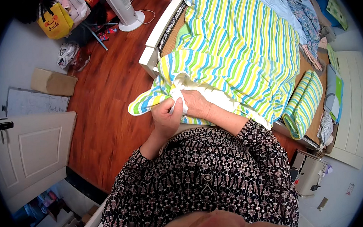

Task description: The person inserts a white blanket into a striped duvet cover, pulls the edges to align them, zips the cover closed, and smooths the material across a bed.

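Observation:
A striped duvet cover point(235, 45) in green, yellow, blue and white spreads over the bed, its near edge gathered in front of me. White fabric point(215, 92) shows in the opening along that edge. My left hand point(166, 115) grips a bunched piece of white cloth point(177, 96) at the cover's left corner, thumb pointing up. Against it, my right hand point(196, 104) holds the same bunch, its fingertips partly hidden in the folds. A striped corner flap point(144, 103) sticks out to the left of my left hand.
A folded striped bundle point(303, 103) lies on the bed's right side. The white bed frame point(149, 53) edges the left. Beyond it stand a white tower fan point(121, 8) and a yellow bag point(56, 20). A cardboard box point(54, 81) and a white door point(39, 148) are at left.

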The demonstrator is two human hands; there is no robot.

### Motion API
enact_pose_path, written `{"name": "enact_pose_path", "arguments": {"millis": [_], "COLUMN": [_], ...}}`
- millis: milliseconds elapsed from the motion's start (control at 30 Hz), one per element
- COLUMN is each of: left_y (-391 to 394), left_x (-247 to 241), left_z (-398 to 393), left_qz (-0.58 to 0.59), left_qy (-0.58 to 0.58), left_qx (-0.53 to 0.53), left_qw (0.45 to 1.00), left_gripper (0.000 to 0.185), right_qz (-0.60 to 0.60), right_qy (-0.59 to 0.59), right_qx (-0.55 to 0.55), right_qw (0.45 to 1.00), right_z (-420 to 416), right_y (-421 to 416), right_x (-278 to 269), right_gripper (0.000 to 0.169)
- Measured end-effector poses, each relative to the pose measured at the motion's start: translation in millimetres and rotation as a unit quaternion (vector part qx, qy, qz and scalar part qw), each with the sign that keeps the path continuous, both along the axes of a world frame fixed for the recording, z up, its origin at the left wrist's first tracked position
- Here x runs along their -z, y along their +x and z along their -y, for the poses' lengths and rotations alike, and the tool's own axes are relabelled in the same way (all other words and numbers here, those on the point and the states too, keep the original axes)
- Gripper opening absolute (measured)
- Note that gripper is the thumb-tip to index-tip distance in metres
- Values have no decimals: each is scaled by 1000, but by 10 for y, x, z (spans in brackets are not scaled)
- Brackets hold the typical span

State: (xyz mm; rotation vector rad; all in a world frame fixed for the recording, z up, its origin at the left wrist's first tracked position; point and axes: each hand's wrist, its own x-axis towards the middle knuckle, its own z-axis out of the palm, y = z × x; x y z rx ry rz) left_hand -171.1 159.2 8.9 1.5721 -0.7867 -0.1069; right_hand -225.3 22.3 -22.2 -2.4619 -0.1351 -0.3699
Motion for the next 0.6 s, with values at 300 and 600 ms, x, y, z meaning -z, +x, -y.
{"name": "enact_pose_path", "arguments": {"millis": [300, 600], "left_y": [-135, -359], "left_x": [-40, -216], "left_z": [-133, 50], "left_qz": [71, 40], "left_qy": [46, 75], "left_qx": [18, 205], "left_qw": [996, 975], "left_gripper": [35, 32], "right_qz": [-74, 42], "right_qy": [-179, 340], "right_qx": [-1, 62], "right_qw": [981, 938], "right_z": [-30, -58], "right_y": [126, -15], "right_x": [-365, 981], "right_gripper": [15, 34]}}
